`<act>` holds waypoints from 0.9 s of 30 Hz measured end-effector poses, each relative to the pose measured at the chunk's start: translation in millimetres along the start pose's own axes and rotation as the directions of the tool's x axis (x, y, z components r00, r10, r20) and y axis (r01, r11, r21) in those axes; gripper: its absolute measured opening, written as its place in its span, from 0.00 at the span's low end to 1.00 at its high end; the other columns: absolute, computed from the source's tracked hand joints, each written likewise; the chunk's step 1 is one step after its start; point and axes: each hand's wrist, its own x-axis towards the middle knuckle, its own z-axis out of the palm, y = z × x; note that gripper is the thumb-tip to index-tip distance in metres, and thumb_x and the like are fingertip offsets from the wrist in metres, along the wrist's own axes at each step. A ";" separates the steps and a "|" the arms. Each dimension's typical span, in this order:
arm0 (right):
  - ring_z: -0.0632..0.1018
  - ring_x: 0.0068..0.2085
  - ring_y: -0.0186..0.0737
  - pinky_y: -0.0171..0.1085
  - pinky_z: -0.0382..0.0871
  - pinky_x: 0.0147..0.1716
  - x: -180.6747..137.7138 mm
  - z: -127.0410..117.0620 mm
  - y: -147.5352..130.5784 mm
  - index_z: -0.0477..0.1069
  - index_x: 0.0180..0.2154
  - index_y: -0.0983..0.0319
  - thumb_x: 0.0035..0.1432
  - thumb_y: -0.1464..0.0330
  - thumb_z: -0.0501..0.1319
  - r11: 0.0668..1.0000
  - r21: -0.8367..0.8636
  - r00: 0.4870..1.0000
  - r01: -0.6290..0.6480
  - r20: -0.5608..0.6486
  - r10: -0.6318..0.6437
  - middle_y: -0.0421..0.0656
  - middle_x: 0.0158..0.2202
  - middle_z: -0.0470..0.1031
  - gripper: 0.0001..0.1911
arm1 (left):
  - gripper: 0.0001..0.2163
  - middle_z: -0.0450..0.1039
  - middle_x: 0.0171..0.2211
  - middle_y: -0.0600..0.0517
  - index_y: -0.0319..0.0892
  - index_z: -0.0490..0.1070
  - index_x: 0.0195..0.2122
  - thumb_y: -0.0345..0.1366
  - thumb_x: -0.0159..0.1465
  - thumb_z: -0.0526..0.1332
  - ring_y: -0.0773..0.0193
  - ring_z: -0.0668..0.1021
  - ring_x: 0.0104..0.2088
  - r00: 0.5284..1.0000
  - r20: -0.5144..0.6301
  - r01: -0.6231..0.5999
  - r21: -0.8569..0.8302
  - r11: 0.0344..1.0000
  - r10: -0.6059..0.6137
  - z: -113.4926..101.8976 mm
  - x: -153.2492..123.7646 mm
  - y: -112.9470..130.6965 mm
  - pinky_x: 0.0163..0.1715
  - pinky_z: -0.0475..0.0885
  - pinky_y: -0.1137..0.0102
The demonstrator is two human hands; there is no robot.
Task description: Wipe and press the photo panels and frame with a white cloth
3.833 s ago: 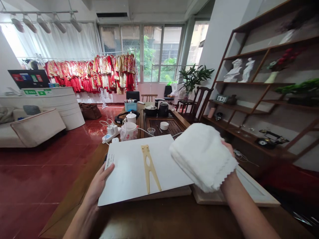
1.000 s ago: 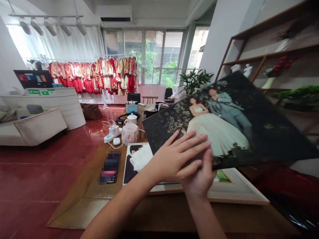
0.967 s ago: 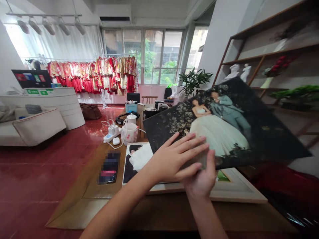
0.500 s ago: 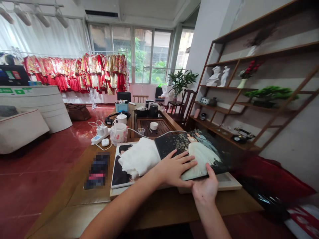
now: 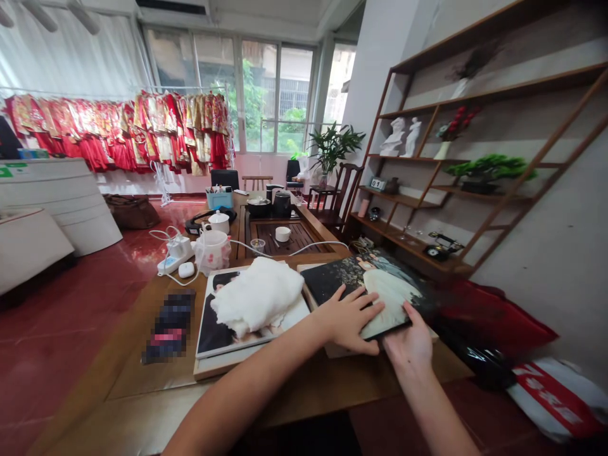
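A photo album [image 5: 327,273] with a glossy dark cover picturing a couple, one in a wide white gown, lies at the right over a pale wooden box or frame [image 5: 336,350]. My left hand [image 5: 349,318] rests flat on the cover, fingers spread. At the near right corner, my right hand [image 5: 412,342] grips the album's edge, thumb on top and the other fingers hidden beneath. To the left, a crumpled white cloth [image 5: 261,296] sits on a white-bordered photo [image 5: 211,329], apart from both hands.
On the wooden table [image 5: 137,380] are a blurred dark item [image 5: 170,326], a power strip [image 5: 175,253], a plastic jug [image 5: 212,250], a lidded cup [image 5: 219,221] and a tea tray [image 5: 308,231]. A white cable crosses behind the album. Shelves [image 5: 413,196] and bags [image 5: 503,316] stand right.
The album has shifted right, away from the cloth, and lies lower over the wooden box, whose left edge now shows. Both hands moved with it. The view has turned slightly right.
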 end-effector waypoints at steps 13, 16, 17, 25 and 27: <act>0.79 0.39 0.40 0.44 0.75 0.46 15.0 -9.5 7.4 0.71 0.46 0.64 0.57 0.74 0.52 0.994 -0.047 0.995 -0.100 0.019 0.101 0.45 0.42 0.78 0.16 | 0.38 0.43 0.67 0.41 0.41 0.43 0.65 0.51 0.58 0.56 0.45 0.47 0.66 0.998 0.045 0.050 -0.055 0.997 -0.047 13.4 -1.7 -7.4 0.55 0.51 0.35; 0.79 0.39 0.41 0.45 0.76 0.44 16.7 -8.3 7.3 0.71 0.46 0.64 0.56 0.75 0.53 0.990 -0.059 0.991 -0.131 0.033 0.133 0.45 0.42 0.78 0.17 | 0.38 0.45 0.67 0.41 0.42 0.44 0.65 0.51 0.57 0.57 0.45 0.48 0.66 0.998 0.027 0.055 -0.068 0.996 -0.054 14.7 -3.5 -10.5 0.55 0.51 0.35; 0.79 0.39 0.41 0.45 0.76 0.43 17.4 -8.0 7.3 0.71 0.47 0.64 0.56 0.76 0.53 0.988 -0.064 0.989 -0.139 0.036 0.142 0.45 0.43 0.77 0.17 | 0.38 0.45 0.67 0.41 0.43 0.44 0.65 0.51 0.57 0.57 0.45 0.48 0.66 0.998 0.023 0.059 -0.073 0.996 -0.057 15.3 -3.9 -11.4 0.55 0.52 0.35; 0.79 0.38 0.40 0.44 0.77 0.43 23.2 -7.9 9.2 0.71 0.46 0.64 0.55 0.76 0.53 0.984 -0.091 0.988 -0.155 0.007 0.157 0.45 0.41 0.78 0.17 | 0.38 0.46 0.67 0.42 0.43 0.45 0.65 0.52 0.58 0.58 0.45 0.49 0.66 0.995 0.036 0.098 -0.086 0.991 -0.096 17.1 -6.2 -13.0 0.56 0.49 0.35; 0.79 0.37 0.40 0.45 0.76 0.43 24.5 -8.1 9.9 0.71 0.46 0.64 0.56 0.76 0.53 0.985 -0.092 0.989 -0.147 -0.001 0.148 0.44 0.40 0.78 0.16 | 0.37 0.46 0.67 0.42 0.43 0.46 0.65 0.51 0.58 0.58 0.45 0.49 0.66 0.994 0.042 0.104 -0.085 0.991 -0.100 17.4 -6.9 -12.6 0.56 0.49 0.35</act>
